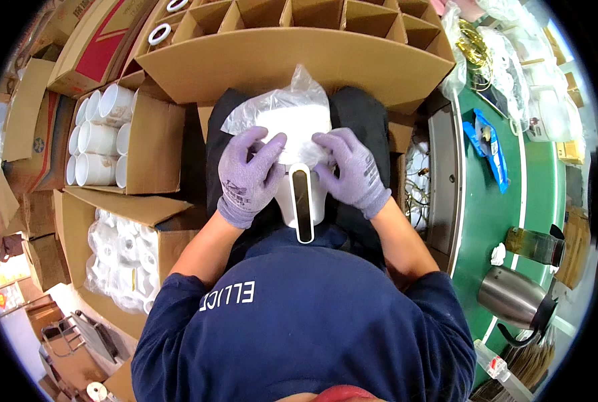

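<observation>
While a white, rounded vessel (318, 197) with a long dark-inlaid handle (303, 204) sits between your thighs, a clear, crinkled plastic bag (282, 107) lies over its far end. Your left hand (251, 174) and right hand (352, 167), both in lilac knitted gloves, flank the bag, each grip half-curled (whether either pinches the film, I cannot tell). Ahead of you stands a brown, divided cardboard box (299, 63); at your right, a green bench (480, 221) carries a black-handled steel jug (513, 295).
</observation>
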The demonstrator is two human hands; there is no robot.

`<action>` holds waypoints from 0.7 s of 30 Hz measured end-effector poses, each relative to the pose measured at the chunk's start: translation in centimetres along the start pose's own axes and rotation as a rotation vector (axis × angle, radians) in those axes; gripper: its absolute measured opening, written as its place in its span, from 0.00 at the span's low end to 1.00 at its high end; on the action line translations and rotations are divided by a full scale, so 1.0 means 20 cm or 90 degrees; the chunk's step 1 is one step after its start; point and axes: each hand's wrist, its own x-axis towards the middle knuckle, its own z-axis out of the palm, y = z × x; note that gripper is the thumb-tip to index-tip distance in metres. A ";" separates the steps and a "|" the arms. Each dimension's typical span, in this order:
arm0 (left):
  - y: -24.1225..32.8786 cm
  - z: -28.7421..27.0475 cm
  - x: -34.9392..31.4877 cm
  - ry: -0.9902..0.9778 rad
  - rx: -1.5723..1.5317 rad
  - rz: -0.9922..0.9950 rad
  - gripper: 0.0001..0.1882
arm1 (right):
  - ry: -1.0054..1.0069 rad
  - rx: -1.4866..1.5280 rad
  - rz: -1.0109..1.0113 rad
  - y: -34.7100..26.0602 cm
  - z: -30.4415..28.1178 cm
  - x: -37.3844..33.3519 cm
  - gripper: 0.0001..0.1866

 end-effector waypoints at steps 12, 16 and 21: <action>0.16 -0.03 0.07 -0.024 -0.050 0.133 0.18 | 0.243 0.012 -0.019 -0.09 0.07 -0.13 0.13; 0.18 -0.10 0.04 -0.079 -0.073 0.226 0.18 | 0.266 -0.016 -0.129 -0.11 0.05 -0.24 0.14; 0.17 -0.07 -0.13 -0.072 -0.121 0.304 0.13 | 0.143 0.079 -0.151 -0.18 0.05 -0.35 0.09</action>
